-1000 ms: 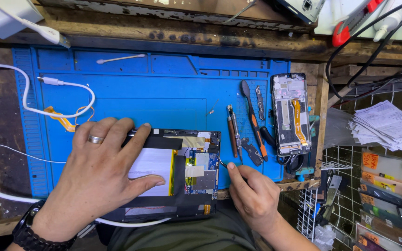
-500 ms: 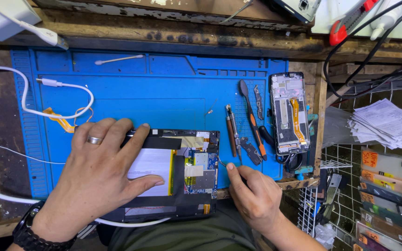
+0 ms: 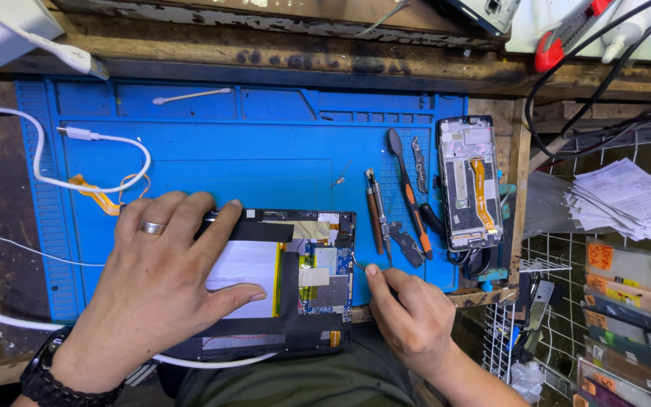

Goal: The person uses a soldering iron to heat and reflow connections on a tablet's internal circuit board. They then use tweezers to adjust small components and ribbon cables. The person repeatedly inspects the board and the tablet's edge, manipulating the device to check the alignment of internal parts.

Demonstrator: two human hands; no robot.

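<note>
Electronics repair workbench.
A blue repair mat [image 3: 265,143], small hand tools [image 3: 408,192] and an opened phone [image 3: 467,181] cover a worn wooden bench [image 3: 303,30].

A cotton swab [image 3: 190,96] lies in a tray slot along the far edge of the blue repair mat [image 3: 265,151], and a white cable [image 3: 92,162] loops over an orange flex strip [image 3: 96,194] near its left edge. Toward the right edge lie a black-and-orange spudger [image 3: 410,192], a screwdriver [image 3: 375,215] and an opened phone frame [image 3: 469,181]; a stack of papers [image 3: 627,197] rests on the wire rack [image 3: 566,264] beyond that edge.
</note>
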